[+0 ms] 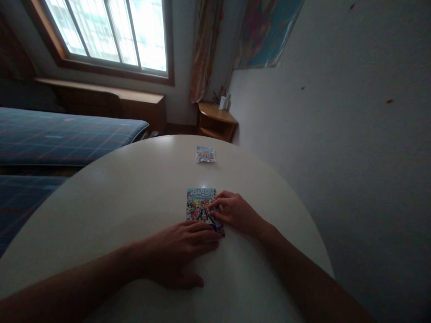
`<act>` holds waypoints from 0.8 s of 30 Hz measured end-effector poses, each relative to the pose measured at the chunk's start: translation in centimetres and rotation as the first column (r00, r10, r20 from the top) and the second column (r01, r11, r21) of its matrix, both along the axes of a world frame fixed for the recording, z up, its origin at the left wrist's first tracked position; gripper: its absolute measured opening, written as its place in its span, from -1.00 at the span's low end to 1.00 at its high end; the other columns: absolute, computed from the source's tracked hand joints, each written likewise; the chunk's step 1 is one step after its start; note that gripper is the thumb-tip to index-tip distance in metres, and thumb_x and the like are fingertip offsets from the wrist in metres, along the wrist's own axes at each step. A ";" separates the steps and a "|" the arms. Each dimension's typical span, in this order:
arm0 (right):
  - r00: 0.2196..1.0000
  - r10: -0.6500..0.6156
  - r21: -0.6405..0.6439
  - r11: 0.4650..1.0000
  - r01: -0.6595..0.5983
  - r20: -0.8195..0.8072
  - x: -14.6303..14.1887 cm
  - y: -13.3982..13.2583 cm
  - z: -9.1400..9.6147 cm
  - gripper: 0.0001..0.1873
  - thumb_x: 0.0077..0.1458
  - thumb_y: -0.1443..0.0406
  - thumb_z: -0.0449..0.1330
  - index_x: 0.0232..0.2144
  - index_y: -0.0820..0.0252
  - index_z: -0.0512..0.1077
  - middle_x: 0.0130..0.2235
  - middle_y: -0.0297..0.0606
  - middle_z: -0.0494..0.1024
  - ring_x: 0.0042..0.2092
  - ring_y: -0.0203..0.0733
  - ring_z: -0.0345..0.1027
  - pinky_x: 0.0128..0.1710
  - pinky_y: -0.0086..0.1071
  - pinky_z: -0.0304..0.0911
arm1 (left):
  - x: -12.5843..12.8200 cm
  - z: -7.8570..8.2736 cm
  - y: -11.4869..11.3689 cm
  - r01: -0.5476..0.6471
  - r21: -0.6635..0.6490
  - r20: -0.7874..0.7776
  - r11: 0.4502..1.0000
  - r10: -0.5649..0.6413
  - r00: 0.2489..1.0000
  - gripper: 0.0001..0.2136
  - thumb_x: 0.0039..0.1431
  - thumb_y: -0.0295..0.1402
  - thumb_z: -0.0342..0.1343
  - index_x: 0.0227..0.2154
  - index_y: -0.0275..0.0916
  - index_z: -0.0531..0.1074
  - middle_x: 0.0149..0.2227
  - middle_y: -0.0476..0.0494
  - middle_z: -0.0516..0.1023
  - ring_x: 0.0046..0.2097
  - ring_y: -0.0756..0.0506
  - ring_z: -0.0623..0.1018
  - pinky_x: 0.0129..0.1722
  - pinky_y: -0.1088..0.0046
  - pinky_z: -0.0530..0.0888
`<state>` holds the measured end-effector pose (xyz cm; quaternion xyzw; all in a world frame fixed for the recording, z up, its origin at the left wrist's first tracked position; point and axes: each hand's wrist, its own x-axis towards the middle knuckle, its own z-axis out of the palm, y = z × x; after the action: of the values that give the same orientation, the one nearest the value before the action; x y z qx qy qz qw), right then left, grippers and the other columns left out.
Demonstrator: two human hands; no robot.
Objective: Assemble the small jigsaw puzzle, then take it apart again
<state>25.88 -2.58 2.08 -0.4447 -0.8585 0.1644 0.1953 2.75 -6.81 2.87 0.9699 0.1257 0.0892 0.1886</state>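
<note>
A colorful printed booklet or card [197, 205] lies flat on the white table, with cartoon figures and large lettering along its top. Across its lower edge rests my left hand [186, 244], palm down, fingers stretched out and thumb spread on the tabletop. My right hand [234, 208] comes in over the right edge of the print. Its thumb and index fingertip are close together in a pinch at the middle of the picture; whatever may be between them is too small to make out. Farther back lies a small square printed packet [205, 154], apart from both hands.
The round white table [134, 188] has a curved edge, with a bare wall [363, 157] close on the right. Behind it stand a small wooden corner shelf [217, 113] with items on top and a blue checked mattress [67, 137] at left. A window [114, 36] is beyond.
</note>
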 end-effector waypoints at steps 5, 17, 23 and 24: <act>0.997 0.053 0.031 0.998 -0.051 -0.057 0.6 -0.1 0.5 -0.81 0.16 0.27 0.25 -0.16 0.01 0.58 -0.18 -0.25 0.54 -0.16 -0.21 0.42 -0.02 -0.25 0.24 | 0.0 -0.2 0.1 0.007 0.001 0.011 1.000 -0.007 1.000 -0.37 0.12 -0.09 0.14 0.22 -0.23 0.22 0.24 -0.24 0.33 0.25 -0.31 0.30 0.23 0.16 0.26; 0.975 -0.213 0.127 0.971 0.204 0.059 5.5 1.7 1.7 -0.76 0.14 0.42 0.13 -0.21 0.12 0.56 -0.19 -0.20 0.53 -0.21 -0.17 0.40 -0.12 -0.27 0.27 | -0.2 -0.3 0.2 0.019 -0.013 0.024 1.000 -0.018 1.000 -0.36 0.16 -0.07 0.12 0.25 -0.22 0.19 0.27 -0.22 0.29 0.26 -0.30 0.28 0.24 0.13 0.25; 0.908 -0.405 0.049 0.914 0.402 0.110 8.6 2.9 1.4 -0.82 0.12 0.26 0.20 -0.26 0.17 0.58 -0.26 -0.18 0.56 -0.29 -0.18 0.40 -0.24 -0.32 0.27 | -0.1 -0.2 0.1 0.008 -0.025 0.012 1.000 -0.008 1.000 -0.37 0.17 -0.10 0.13 0.25 -0.20 0.19 0.27 -0.21 0.28 0.27 -0.30 0.27 0.25 0.14 0.24; 0.908 -0.402 0.027 0.915 0.402 0.115 8.6 3.0 1.2 -0.80 0.12 0.20 0.22 -0.27 0.16 0.58 -0.26 -0.17 0.56 -0.28 -0.17 0.41 -0.25 -0.32 0.27 | -0.1 -0.2 0.0 0.008 -0.023 0.009 1.000 -0.008 1.000 -0.37 0.17 -0.10 0.12 0.25 -0.20 0.19 0.28 -0.21 0.28 0.27 -0.29 0.27 0.26 0.14 0.24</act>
<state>34.46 0.40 3.29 -0.6204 -0.7590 0.0929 0.1745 2.64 -6.78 2.67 0.9677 0.1221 0.0911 0.2006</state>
